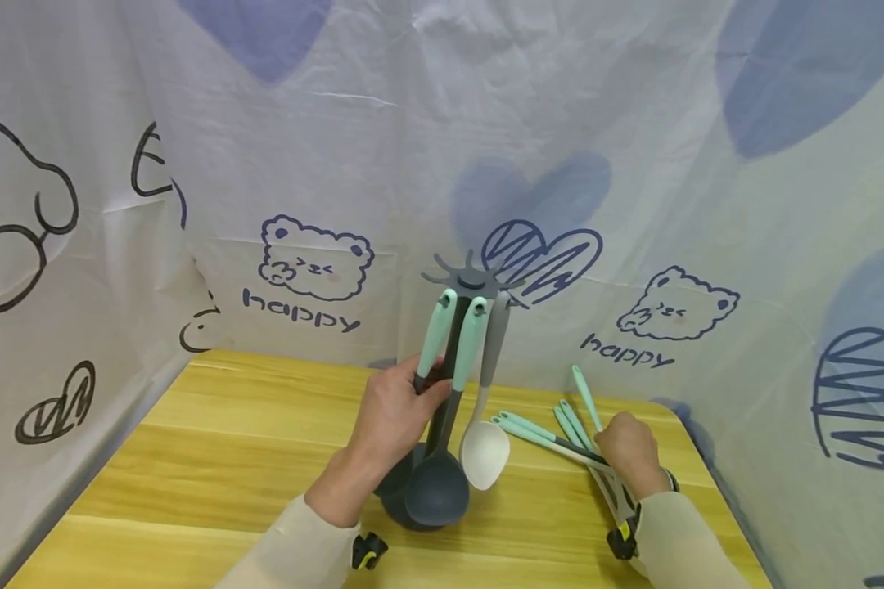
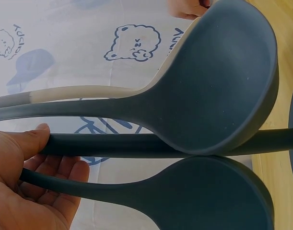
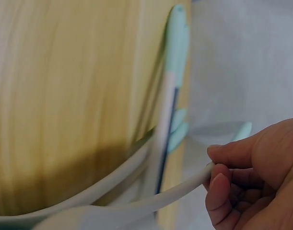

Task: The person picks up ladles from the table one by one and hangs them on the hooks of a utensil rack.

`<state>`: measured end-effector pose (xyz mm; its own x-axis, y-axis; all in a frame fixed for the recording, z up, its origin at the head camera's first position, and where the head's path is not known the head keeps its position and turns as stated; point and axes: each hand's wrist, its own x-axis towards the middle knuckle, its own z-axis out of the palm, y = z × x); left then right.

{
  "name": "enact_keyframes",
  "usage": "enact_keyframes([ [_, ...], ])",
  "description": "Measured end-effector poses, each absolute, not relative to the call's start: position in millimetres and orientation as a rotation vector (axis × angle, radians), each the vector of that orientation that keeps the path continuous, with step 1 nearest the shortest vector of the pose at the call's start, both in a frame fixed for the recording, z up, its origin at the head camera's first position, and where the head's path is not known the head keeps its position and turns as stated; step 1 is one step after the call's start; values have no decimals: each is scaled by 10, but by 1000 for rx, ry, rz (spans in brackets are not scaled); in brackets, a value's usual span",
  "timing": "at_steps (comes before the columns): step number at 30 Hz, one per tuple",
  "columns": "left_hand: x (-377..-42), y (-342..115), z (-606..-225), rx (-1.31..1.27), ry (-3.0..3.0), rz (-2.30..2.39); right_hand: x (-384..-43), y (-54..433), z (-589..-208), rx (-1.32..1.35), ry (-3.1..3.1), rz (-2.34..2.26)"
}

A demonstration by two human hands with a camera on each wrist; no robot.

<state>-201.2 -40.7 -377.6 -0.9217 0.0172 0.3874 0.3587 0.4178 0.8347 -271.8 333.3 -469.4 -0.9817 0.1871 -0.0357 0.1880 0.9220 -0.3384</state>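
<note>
Utensil stand (image 1: 451,343) upright at frame centre, ladle (image 1: 437,491) and white spoon (image 1: 484,455) hanging on it, left hand (image 1: 394,413) with fingers curled round its post (image 2: 108,145), right hand (image 1: 629,450) pinching a pale utensil (image 3: 180,191) at lower right, more utensils (image 1: 529,427) on the table (image 1: 265,450).

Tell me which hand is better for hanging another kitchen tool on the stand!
Probably the right hand: it pinches a pale-stemmed utensil near the other utensils, while the left hand grips the stand's post.

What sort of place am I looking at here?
Probably an improvised indoor workspace: a wood-look table with creased, printed sheeting behind and on both sides, plus a stand hung with kitchen utensils.
</note>
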Motion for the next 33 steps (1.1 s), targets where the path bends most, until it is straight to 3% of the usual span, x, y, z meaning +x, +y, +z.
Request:
enact_keyframes([
  [19,-2017,-412,-3770,-340,-2345,-1486,-2642,3090,-4319,121,2951,-898],
  [33,-2015,-412,-3784,-331,-2340,-1491,-2358,2491,-3943,-58,3141,-1273],
])
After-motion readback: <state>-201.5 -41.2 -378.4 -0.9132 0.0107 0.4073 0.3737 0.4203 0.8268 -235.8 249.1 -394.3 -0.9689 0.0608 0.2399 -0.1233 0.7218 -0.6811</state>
